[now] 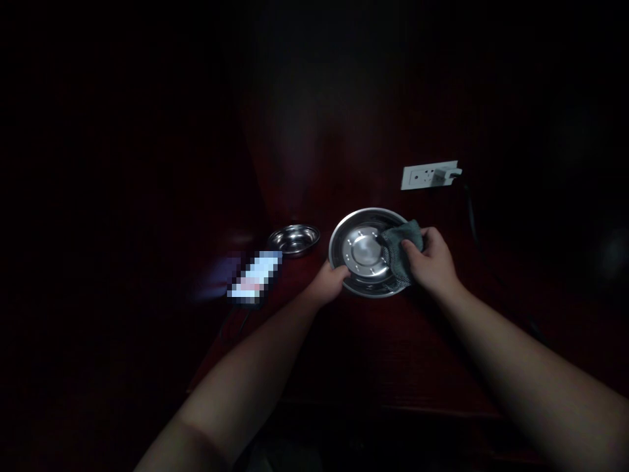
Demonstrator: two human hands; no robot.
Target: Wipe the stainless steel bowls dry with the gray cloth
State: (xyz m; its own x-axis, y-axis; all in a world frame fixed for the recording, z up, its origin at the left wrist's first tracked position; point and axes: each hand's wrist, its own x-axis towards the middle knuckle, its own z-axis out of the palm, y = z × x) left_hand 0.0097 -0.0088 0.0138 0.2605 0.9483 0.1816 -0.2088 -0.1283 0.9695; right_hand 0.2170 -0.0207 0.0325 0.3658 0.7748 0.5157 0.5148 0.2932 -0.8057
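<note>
A shiny steel bowl [364, 252] is held up, its inside tilted toward me. My left hand [330, 282] grips its lower left rim, thumb over the edge and the other fingers hidden beneath. A grey-green cloth [403, 246] lies over the bowl's right rim and reaches into the inside. My right hand [432, 259] is closed on that cloth at the rim, thumb pressing from the front. Whether its hidden fingers also touch the bowl's underside, I cannot tell.
A smaller steel bowl [295, 240] sits on the dark red table [358, 367] to the left. Near it a lit phone [255, 278] leans, its screen blurred out. A white wall socket [430, 176] with a plug and dark cable [470, 213] is at the back right. The surroundings are very dark.
</note>
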